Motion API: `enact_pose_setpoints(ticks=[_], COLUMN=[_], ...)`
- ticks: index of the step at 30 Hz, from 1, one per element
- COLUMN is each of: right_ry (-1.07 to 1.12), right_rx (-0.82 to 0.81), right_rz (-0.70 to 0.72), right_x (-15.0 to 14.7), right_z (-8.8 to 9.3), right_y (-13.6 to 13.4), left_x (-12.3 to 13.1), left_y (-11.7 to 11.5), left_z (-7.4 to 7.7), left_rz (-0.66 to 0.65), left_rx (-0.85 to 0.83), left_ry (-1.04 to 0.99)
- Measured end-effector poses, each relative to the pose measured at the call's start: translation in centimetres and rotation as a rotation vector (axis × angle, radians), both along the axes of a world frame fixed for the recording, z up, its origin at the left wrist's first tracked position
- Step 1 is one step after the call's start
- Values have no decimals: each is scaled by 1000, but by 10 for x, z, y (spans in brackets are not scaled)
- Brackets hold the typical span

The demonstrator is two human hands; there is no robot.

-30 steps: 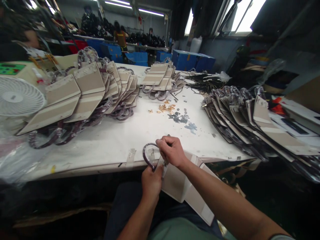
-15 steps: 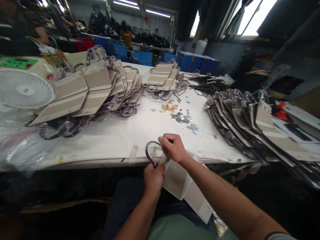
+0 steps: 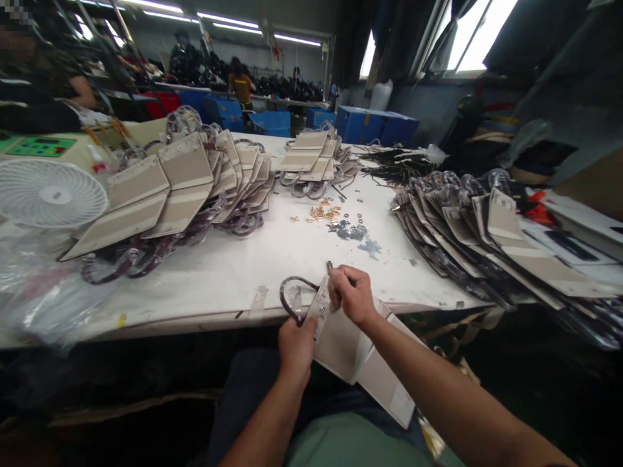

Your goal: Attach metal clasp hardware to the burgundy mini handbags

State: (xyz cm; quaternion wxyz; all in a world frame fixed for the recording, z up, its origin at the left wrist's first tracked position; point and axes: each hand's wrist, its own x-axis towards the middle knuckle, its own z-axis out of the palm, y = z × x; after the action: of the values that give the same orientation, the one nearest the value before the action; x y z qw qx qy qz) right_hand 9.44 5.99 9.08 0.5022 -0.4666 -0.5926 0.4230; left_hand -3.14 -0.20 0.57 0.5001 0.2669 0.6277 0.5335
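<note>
My left hand (image 3: 296, 350) is closed on the edge of a beige bag panel (image 3: 341, 347), with the thumb on top near a small metal fitting (image 3: 322, 312). A dark rounded handle (image 3: 296, 281), seemingly wrapped in clear plastic, loops out from the panel beyond that hand. My right hand (image 3: 353, 292) is wrapped round a short, dark metal tool (image 3: 329, 266), whose end sticks up past the fingers. It is just above the panel's upper edge; the rest of the tool is hidden in the fist. The folded panel slopes down over my lap.
Stacks of similar panels stand on the white table (image 3: 214, 272): a left stack (image 3: 185, 168), a back stack (image 3: 311, 152) and a right stack (image 3: 462, 227). Gold pieces (image 3: 324, 211) and grey metal plates (image 3: 348, 230) lie mid-table. A white fan (image 3: 53, 193) stands left.
My right hand has lifted off the fitting and shifted slightly right, so the fitting and the tool's end now show. My left hand still grips the panel. The view has tilted slightly.
</note>
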Motion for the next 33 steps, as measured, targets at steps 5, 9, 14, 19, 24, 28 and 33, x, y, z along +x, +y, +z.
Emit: enact_pose_setpoints(ticks=[5, 9, 14, 19, 24, 28, 33], right_ry=[-337, -761, -936, -955, -1006, -1007, -963], right_rx=[-28, -111, -39, 8, 31, 18, 3], right_rz=[-71, 39, 14, -53, -95, -136, -210], right_x=[38, 48, 36, 32, 28, 25, 22], right_z=[26, 14, -16, -28, -35, -37, -42], right_y=[2, 3, 3, 1, -1, -4, -8], left_x=[3, 9, 1, -43, -60, -47, -52], left_y=[-6, -16, -28, -35, -4, 39, 61], left_z=[9, 23, 17, 5, 29, 32, 19], left_rz=[13, 59, 69, -2, -95, -568, -663], left_rx=[-20, -96, -157, 52, 743, 986, 913], left_ry=[-129, -359, -397, 40, 1110, 1445, 1571])
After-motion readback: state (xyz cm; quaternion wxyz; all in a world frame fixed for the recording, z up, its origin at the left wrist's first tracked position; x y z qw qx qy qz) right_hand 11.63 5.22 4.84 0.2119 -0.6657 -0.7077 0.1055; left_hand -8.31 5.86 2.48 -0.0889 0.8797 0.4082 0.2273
